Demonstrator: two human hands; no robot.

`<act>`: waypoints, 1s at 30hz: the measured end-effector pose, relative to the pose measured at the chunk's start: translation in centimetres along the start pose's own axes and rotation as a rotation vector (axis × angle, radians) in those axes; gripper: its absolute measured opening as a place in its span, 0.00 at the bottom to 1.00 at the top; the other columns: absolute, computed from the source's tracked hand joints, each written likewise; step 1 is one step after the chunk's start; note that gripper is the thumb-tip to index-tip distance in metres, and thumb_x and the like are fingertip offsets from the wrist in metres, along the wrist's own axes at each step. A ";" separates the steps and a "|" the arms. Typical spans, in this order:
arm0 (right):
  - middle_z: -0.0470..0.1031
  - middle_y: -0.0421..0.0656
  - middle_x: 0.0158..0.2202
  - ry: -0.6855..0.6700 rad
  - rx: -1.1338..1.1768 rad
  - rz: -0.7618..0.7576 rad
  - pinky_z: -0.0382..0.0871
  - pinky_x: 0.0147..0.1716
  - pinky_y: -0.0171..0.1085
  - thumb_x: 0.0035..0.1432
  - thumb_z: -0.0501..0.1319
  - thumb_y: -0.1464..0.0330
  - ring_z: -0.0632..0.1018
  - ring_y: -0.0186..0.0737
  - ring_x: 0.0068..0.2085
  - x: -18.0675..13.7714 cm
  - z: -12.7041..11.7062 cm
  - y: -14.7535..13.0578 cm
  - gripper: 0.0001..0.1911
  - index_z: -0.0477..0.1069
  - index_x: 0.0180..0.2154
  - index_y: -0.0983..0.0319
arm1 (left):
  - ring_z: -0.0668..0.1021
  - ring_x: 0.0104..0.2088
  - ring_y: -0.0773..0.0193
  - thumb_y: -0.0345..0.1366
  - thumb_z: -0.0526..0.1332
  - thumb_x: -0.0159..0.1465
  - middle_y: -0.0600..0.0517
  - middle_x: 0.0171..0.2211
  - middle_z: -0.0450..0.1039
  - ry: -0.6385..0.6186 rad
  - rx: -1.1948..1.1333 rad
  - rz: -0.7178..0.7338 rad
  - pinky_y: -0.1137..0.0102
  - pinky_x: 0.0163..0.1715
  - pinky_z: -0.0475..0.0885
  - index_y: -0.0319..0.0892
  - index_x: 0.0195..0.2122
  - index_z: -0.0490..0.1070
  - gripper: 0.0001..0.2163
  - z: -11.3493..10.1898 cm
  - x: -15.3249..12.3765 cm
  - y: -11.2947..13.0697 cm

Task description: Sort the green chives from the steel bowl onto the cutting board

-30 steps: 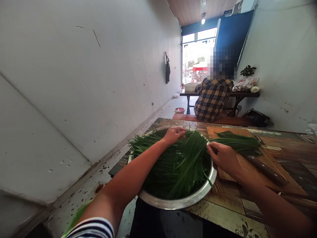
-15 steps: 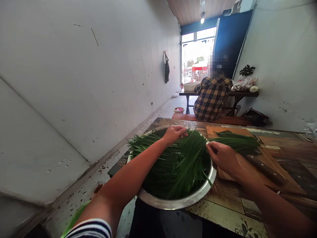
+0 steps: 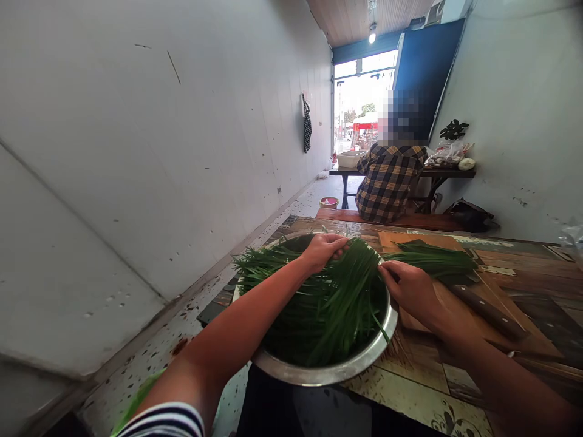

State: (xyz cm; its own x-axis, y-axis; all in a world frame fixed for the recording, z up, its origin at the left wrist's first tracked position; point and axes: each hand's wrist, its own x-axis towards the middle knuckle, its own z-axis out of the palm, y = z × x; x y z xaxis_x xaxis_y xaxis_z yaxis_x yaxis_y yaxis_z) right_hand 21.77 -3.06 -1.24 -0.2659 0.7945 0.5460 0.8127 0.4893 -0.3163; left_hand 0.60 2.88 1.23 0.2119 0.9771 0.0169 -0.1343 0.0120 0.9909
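Observation:
A wide steel bowl (image 3: pixel 314 375) in front of me is piled with long green garlic chives (image 3: pixel 291 303). Between my hands a flat row of chives (image 3: pixel 353 279) hangs down into the bowl. My left hand (image 3: pixel 321 252) reaches over the bowl, its fingers closed at the row's upper left end. At the other end, by the bowl's right rim, my right hand (image 3: pixel 407 288) pinches with thumb and forefinger. Whether a thin stick runs through the row is too small to tell.
Right of the bowl lies a wooden cutting board (image 3: pixel 460 306) with a knife (image 3: pixel 489 309) and more chives (image 3: pixel 432 261). Thin wooden skewers (image 3: pixel 401 352) lie by the rim. Ahead, a person in a plaid shirt (image 3: pixel 392 182) sits on a bench (image 3: pixel 332 214). A wall (image 3: pixel 159 152) runs along the left.
My left hand has shifted slightly right, closer to the top of the hanging chives. My right hand has hardly moved. The seated person's head has moved a little to the left.

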 end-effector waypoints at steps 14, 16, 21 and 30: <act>0.77 0.44 0.30 0.006 0.006 0.003 0.62 0.30 0.34 0.61 0.49 0.61 0.75 0.37 0.30 0.0 0.0 0.1 0.17 0.73 0.31 0.60 | 0.66 0.19 0.78 0.40 0.67 0.50 0.53 0.23 0.71 0.054 0.044 0.037 0.79 0.18 0.59 0.32 0.31 0.73 0.14 0.2 0.0 -0.1; 0.78 0.44 0.31 0.006 0.009 0.007 0.63 0.30 0.34 0.61 0.49 0.61 0.75 0.37 0.30 0.0 0.0 0.1 0.17 0.73 0.31 0.60 | 0.66 0.19 0.78 0.40 0.67 0.51 0.52 0.23 0.71 0.056 0.053 0.040 0.80 0.18 0.59 0.32 0.31 0.74 0.14 0.2 0.0 -0.1; 0.78 0.44 0.31 0.010 0.020 -0.001 0.63 0.31 0.35 0.61 0.49 0.61 0.76 0.38 0.30 0.0 -0.1 0.0 0.17 0.73 0.31 0.60 | 0.67 0.20 0.76 0.41 0.67 0.51 0.52 0.23 0.71 0.056 0.121 0.073 0.79 0.18 0.60 0.33 0.31 0.75 0.15 0.2 -0.2 0.0; 0.77 0.43 0.29 0.000 0.001 0.016 0.62 0.29 0.34 0.61 0.49 0.61 0.74 0.37 0.28 0.0 -0.1 0.0 0.17 0.72 0.30 0.60 | 0.68 0.21 0.74 0.35 0.66 0.50 0.53 0.21 0.70 0.069 0.156 0.109 0.76 0.21 0.62 0.34 0.33 0.76 0.11 0.2 -0.2 -0.1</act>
State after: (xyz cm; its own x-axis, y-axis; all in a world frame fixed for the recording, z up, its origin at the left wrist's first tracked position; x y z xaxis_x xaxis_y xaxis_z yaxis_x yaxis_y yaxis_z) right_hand 21.76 -3.09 -1.17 -0.2528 0.8025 0.5405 0.8164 0.4768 -0.3260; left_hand 0.82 2.65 1.11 0.1372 0.9831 0.1215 -0.0001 -0.1226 0.9925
